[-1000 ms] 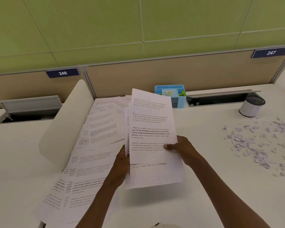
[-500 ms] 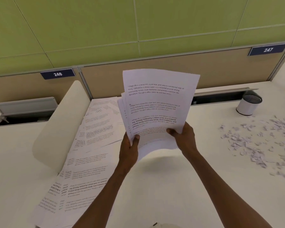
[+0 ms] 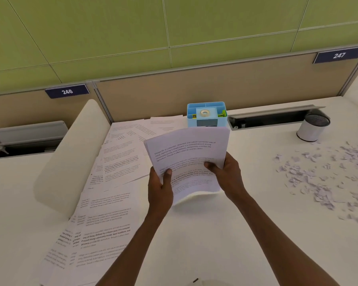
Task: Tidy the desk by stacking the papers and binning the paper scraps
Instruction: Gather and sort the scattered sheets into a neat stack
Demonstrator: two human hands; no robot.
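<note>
Both hands hold a sheaf of printed papers upright, its lower edge touching the white desk. My left hand grips the sheaf's left edge with the thumb on the front. On the right edge, my right hand grips it the same way. Several more printed sheets lie spread in a long overlapping row on the desk to the left. A scatter of small paper scraps covers the desk at the right. A small white bin with a dark inside stands at the back right.
A blue desk organiser holding a tape roll stands behind the sheaf against the partition. A white curved divider bounds the spread sheets on the left. Open cable trays run along the back edge.
The sheaf was lifted high, then brought down until its lower edge met the desk. The sheets now sit more squarely together. The organiser is back in sight.
</note>
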